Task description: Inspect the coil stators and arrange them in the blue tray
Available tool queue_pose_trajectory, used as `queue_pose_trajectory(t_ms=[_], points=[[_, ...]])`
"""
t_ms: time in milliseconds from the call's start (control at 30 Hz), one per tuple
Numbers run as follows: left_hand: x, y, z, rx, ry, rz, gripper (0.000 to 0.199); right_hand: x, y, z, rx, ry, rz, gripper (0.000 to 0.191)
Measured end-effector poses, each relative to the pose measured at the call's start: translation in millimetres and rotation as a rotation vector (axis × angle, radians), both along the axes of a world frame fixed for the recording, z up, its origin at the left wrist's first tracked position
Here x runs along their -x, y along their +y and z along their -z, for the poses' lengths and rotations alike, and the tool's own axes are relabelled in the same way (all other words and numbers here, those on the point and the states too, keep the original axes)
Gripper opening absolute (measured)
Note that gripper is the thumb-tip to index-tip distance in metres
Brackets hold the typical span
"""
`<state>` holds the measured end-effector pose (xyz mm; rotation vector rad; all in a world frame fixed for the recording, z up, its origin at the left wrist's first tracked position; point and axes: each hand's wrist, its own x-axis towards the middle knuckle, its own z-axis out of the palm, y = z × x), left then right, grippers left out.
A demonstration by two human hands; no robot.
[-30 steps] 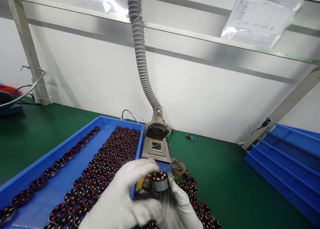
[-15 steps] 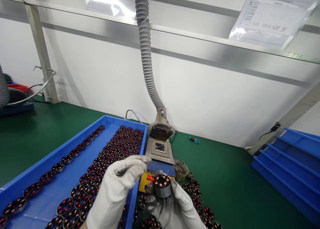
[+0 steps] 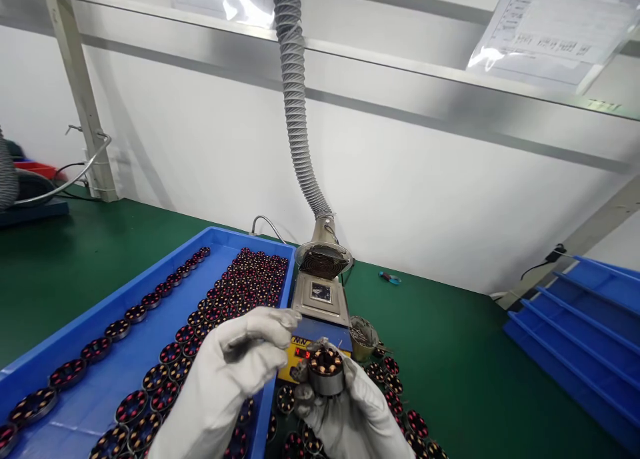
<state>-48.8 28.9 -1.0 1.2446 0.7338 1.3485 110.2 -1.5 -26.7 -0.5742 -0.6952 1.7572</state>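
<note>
My right hand (image 3: 350, 402), in a white glove with dark-stained fingertips, grips a motor stator (image 3: 326, 372). The stator is a dark ring with copper windings facing up, held in front of the solder pot's yellow front panel (image 3: 286, 369). My left hand (image 3: 245, 362), gloved too, hovers to the left of it over the edge of the blue tray (image 3: 210, 235). Its thumb and curled fingers are apart, with nothing visible between them. Many similar stators (image 3: 255, 272) with red or copper-coloured windings fill the tray's right side, and a single row runs along its left.
Behind my hands stands the solder pot (image 3: 320, 293) under a fume hose (image 3: 296, 105). To its right are a cup of metal bits (image 3: 363, 335), loose stators (image 3: 393, 383) and blue-handled cutters (image 3: 389, 278). Stacked blue trays (image 3: 580, 339) stand on the far right.
My left hand has shifted slightly left, and its thumb has parted from the fingers. The right hand still holds the stator in nearly the same place. The view has tilted a little.
</note>
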Motion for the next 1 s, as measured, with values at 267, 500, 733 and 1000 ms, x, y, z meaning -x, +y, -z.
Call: queue_pose_trajectory(t_ms=[267, 500, 733, 1000], points=[[-10.2, -5.8, -8.0, -0.184, 0.071, 0.068, 0.020, 10.8, 2.0, 0.3, -0.124, -0.203, 0.430, 0.042], [-12.5, -2.0, -7.1, 0.035, 0.001, 0.055, 0.031, 36.6, -8.5, 8.0, -0.427, -0.435, 1.011, 0.046], [-35.5, -6.5, 4.2, 0.154, -0.360, 0.175, 0.023, 49.2, -6.1, 20.5, -0.871, -0.883, 1.386, 0.044], [-22.1, 0.7, -5.7, 0.242, -0.117, 0.091, 0.028, 39.6, 1.4, 20.3, -0.947, -0.840, 1.460, 0.045]])
